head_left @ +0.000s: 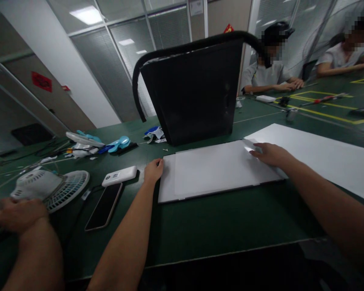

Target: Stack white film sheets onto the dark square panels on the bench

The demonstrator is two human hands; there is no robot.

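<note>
A flat white panel [169, 184] with a thin dark edge lies on the green table before me. My left hand [153, 170] is closed at its left edge, fingers curled against the side. Over most of the panel rests a white sheet [212, 169]. At the far right end, my right hand [269, 154] has its fingers closed on the sheet's corner, which looks slightly raised and shiny. Partly under my right forearm, a larger white sheet [318, 155] extends to the right.
Behind the panel stands a black board [197, 89] with a curved black tube. To the left are a phone [104, 206], a white power bank [119, 176] and a white fan [66, 188]. Another person's hand [21, 214] is at the far left. Two people sit across the table.
</note>
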